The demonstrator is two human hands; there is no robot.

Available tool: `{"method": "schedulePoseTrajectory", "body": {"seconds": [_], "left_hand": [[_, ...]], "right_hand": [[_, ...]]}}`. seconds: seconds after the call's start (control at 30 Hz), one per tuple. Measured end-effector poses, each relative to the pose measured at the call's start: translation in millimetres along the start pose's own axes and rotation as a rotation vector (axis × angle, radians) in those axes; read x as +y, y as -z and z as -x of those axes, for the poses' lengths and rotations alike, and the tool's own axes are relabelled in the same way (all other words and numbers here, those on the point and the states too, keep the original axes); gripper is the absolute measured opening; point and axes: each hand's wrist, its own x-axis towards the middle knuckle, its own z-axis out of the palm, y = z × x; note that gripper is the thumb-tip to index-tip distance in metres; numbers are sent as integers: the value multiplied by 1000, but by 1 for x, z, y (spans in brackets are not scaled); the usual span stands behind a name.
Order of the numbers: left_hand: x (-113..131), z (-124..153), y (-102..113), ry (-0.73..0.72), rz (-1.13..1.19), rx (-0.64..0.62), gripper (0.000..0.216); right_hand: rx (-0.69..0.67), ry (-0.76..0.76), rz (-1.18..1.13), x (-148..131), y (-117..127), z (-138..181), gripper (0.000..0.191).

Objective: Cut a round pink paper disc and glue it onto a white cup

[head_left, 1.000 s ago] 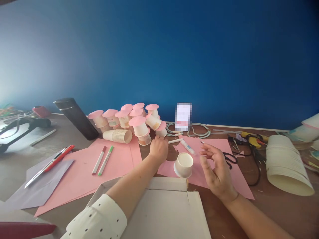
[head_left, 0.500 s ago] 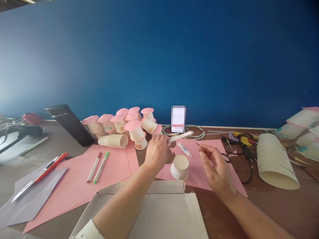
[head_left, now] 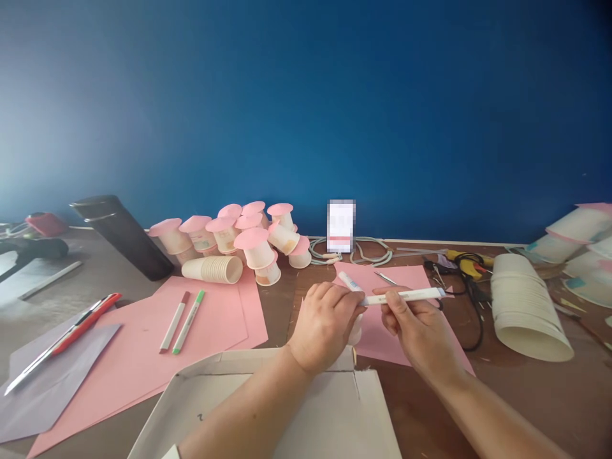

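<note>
A white marker [head_left: 414,295] lies level between my two hands. My left hand [head_left: 327,325] is closed around its left end, by a bluish part. My right hand [head_left: 421,325] pinches the barrel nearer the middle, thumb on top. Behind my left hand a small white paper cup [head_left: 355,331] is mostly hidden, on a pink sheet [head_left: 387,344]. On that same sheet lie a white glue stick [head_left: 350,281], partly covered by my left hand, and a thin metal-tipped tool [head_left: 384,278].
Several pink-topped paper cups [head_left: 253,239] stand at the back left, beside a cup stack [head_left: 213,270]. Brown-capped [head_left: 174,322] and green-capped markers [head_left: 189,322], a red knife [head_left: 86,323] and a black flask [head_left: 127,239] lie left. Cables [head_left: 473,312] and large cups [head_left: 528,312] lie right. A cardboard tray [head_left: 344,414] is in front.
My left hand has brought the white marker down and right, and my right hand now grips it too. The thin tool has left my right hand and lies on the pink sheet.
</note>
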Motion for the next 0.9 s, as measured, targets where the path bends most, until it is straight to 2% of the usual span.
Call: {"method": "schedulePoseTrajectory", "body": {"seconds": [0.2,0.3,0.33,0.4,0.47,0.5,0.63,0.7,0.77,0.83,0.9], "left_hand": [[2,-3,4,-40,-41,-23,20],[-10,-1,8,-43,-59,-35,19],[-17,-1,10,-40,-71,-17,18],[-35,1,16,50,-128,103,18],[-51,2,21,201,-206,149,18],[-57,3,22,239,-240,132,20],[-67,9,17,337,-299,-189,22],[-67,12,12,362,-303,-279,23],[-65,13,9,362,-277,-241,26],[-60,12,10,317,-194,-119,28],[-53,9,14,211,-63,-5,28]], "right_hand": [[87,-49,-194,2,-8,3,30],[144,-77,-290,-6,1,-5,27],[205,-60,-358,-10,6,-10,25],[307,12,-417,-17,18,-22,23],[402,67,-467,-19,26,-30,20],[413,52,-471,-18,28,-31,20],[298,-8,-382,-7,20,-25,27],[286,3,-331,-1,16,-22,30],[311,1,-301,3,15,-21,31],[330,-14,-286,5,17,-23,31],[330,-16,-264,6,18,-24,32]]}}
